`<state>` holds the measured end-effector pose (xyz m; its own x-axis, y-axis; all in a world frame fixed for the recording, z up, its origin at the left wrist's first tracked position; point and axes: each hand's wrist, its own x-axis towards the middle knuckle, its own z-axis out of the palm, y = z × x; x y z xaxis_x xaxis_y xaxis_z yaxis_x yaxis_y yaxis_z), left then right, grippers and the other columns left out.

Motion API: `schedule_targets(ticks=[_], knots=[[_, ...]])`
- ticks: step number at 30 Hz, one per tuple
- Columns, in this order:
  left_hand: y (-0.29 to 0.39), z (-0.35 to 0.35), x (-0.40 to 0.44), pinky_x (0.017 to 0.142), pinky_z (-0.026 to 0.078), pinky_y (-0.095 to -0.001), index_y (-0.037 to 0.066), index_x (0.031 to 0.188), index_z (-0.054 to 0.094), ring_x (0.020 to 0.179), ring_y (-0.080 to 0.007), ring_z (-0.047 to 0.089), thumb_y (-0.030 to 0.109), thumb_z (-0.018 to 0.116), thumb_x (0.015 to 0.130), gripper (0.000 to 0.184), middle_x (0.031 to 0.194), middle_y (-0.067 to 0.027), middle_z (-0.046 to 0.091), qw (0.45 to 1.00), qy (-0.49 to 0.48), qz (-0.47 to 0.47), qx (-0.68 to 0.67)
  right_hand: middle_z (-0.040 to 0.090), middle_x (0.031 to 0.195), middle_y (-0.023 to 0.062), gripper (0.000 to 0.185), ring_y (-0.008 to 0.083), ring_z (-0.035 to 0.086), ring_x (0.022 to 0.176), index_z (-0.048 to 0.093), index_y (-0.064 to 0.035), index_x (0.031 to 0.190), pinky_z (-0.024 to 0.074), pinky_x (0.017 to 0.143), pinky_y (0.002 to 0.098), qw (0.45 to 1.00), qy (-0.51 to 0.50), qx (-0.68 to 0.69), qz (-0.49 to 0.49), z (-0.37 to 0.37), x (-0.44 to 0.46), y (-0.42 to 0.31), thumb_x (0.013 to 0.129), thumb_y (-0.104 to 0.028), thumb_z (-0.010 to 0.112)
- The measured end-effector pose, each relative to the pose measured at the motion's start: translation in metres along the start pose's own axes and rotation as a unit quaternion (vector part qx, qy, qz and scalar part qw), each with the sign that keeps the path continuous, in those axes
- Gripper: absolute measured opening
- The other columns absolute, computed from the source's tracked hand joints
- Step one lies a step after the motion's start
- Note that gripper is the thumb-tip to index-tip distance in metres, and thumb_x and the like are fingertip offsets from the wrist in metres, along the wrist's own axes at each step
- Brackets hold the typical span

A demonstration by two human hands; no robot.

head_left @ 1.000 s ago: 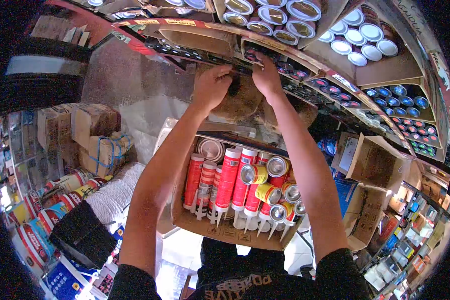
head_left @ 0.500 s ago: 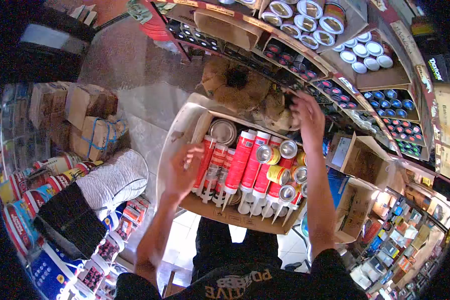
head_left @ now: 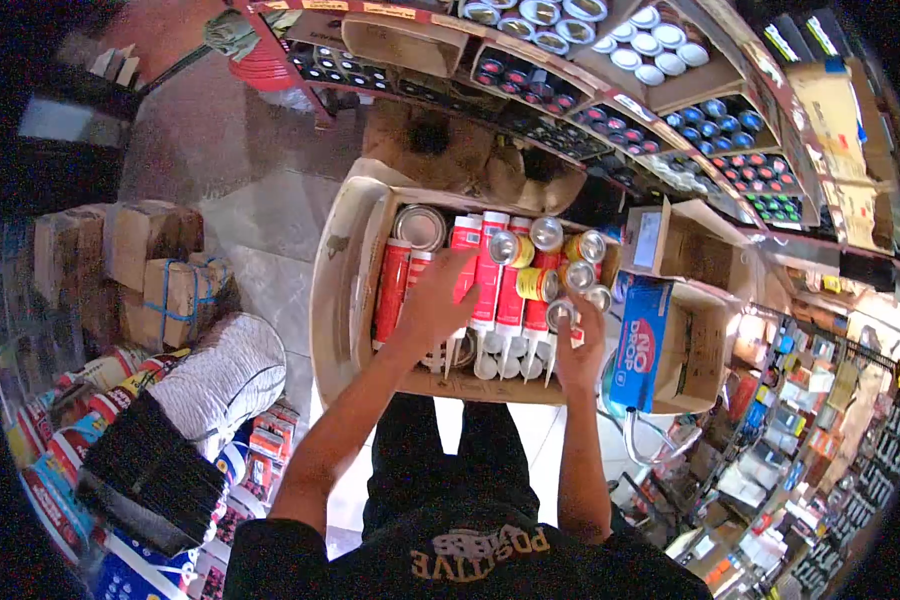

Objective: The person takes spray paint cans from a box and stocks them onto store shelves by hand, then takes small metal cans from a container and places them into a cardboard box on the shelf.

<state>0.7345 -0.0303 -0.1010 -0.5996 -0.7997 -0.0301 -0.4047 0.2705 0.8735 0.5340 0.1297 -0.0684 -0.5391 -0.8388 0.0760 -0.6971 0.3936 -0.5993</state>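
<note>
A cardboard box [head_left: 348,262] in front of me holds red sealant cartridges [head_left: 394,290] with white nozzles, lying side by side. Small yellow-and-silver cans [head_left: 537,284] rest on top of them at the right. A larger round can [head_left: 420,228] stands in the far left corner. My left hand [head_left: 438,305] reaches over the cartridges, fingers stretched out and holding nothing that I can see; it hides some of them. At the box's near right, my right hand [head_left: 582,350] has its fingers closed on a small can [head_left: 561,314].
Shelves of cans in cartons [head_left: 650,45] run along the far right. Beside the box stand an opened blue carton [head_left: 642,345] and another open carton [head_left: 705,245]. Tied cardboard boxes [head_left: 185,290], a white rope roll [head_left: 225,375] and paint pails [head_left: 55,500] are at left.
My right hand has come down from beyond the box's far right corner to the small cans. My left hand has moved right, from the left cartridges toward the middle ones. The view has shifted slightly.
</note>
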Motion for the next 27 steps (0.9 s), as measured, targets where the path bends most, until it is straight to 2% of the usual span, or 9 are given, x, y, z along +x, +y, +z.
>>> schedule_targets(ticks=[2,6,9,14,18,21,24,26,27], knots=[[0.001,0.011,0.029,0.103,0.045,-0.0482,0.014,0.143,0.044,0.127,-0.0427,0.047,0.016,0.067,0.084,0.064,0.143,-0.0228,0.043,0.997,-0.03,0.039,0.06,0.06,0.125,0.0166,0.041,0.0332,0.054,0.12,0.06,-0.0061,0.128,0.0399,0.105,0.0418,0.999,0.009,0.003,0.035,0.005,-0.007,-0.006,0.087,-0.002,0.062],[0.006,0.032,0.064,0.098,0.047,-0.0494,0.014,0.138,0.051,0.117,-0.0464,0.052,0.008,0.068,0.079,0.061,0.14,-0.0283,0.039,0.985,-0.021,0.149,0.084,0.056,0.129,0.0184,0.044,0.0358,0.053,0.121,0.061,-0.0065,0.127,0.0424,0.102,0.0423,0.998,0.049,-0.013,0.034,0.003,-0.013,-0.021,0.084,0.001,0.064],[-0.016,0.059,0.072,0.088,0.053,-0.0487,0.014,0.134,0.054,0.112,-0.0437,0.056,0.003,0.07,0.075,0.063,0.136,-0.0266,0.043,0.97,-0.049,0.184,0.152,0.056,0.128,0.0197,0.044,0.0357,0.054,0.119,0.061,-0.0065,0.128,0.0449,0.098,0.0416,0.997,0.075,0.021,0.029,-0.008,-0.033,-0.022,0.084,0.001,0.064],[-0.015,0.058,0.066,0.093,0.051,-0.0466,0.01,0.127,0.057,0.108,-0.0409,0.058,0.002,0.073,0.073,0.057,0.128,-0.0196,0.053,0.974,-0.11,0.146,0.13,0.057,0.126,0.0199,0.04,0.037,0.054,0.118,0.061,-0.0028,0.123,0.0438,0.099,0.0426,0.99,0.086,0.072,0.085,-0.029,-0.098,-0.016,0.084,0.003,0.062],[0.015,0.03,0.033,0.09,0.049,-0.0449,0.008,0.122,0.061,0.101,-0.0383,0.061,0.006,0.076,0.072,0.052,0.107,-0.018,0.063,0.976,0.004,0.192,0.107,0.058,0.124,0.0201,0.039,0.0363,0.055,0.118,0.06,-0.0021,0.123,0.0454,0.097,0.0428,0.988,0.12,0.07,0.071,-0.041,-0.155,-0.006,0.085,0.004,0.061],[0.039,-0.004,-0.018,0.088,0.05,-0.0421,0.008,0.123,0.06,0.1,-0.0345,0.064,0.02,0.083,0.07,0.058,0.105,-0.0168,0.065,0.985,0.076,0.101,0.118,0.059,0.125,0.0178,0.037,0.031,0.058,0.114,0.059,-0.0021,0.123,0.0503,0.09,0.04,0.962,0.145,0.171,0.158,-0.05,-0.196,-0.017,0.087,0.003,0.061],[0.074,-0.032,-0.094,0.085,0.053,-0.0377,0.006,0.125,0.057,0.098,-0.0263,0.066,0.021,0.084,0.073,0.061,0.107,-0.0136,0.066,0.997,0.068,-0.015,-0.043,0.061,0.124,0.0144,0.032,0.0243,0.062,0.108,0.058,-0.0008,0.124,0.0507,0.089,0.0361,0.941,0.144,0.244,0.183,-0.06,-0.229,-0.034,0.092,-0.001,0.057],[0.064,-0.048,-0.147,0.083,0.054,-0.0328,0.004,0.126,0.054,0.096,-0.0193,0.066,0.015,0.083,0.075,0.06,0.108,-0.01,0.065,0.994,0.086,-0.052,0.039,0.062,0.122,0.0131,0.031,0.0224,0.062,0.109,0.058,-0.0005,0.125,0.049,0.091,0.035,0.924,0.132,0.299,0.196,-0.062,-0.247,-0.05,0.094,-0.002,0.055],[0.055,-0.051,-0.174,0.084,0.054,-0.032,0.004,0.124,0.054,0.096,-0.0181,0.065,0.013,0.083,0.075,0.058,0.108,-0.0092,0.065,0.993,0.08,-0.073,-0.053,0.063,0.122,0.0118,0.031,0.0207,0.062,0.108,0.057,-0.0006,0.125,0.0477,0.093,0.0345,0.918,0.119,0.323,0.196,-0.062,-0.256,-0.057,0.094,-0.003,0.056]])
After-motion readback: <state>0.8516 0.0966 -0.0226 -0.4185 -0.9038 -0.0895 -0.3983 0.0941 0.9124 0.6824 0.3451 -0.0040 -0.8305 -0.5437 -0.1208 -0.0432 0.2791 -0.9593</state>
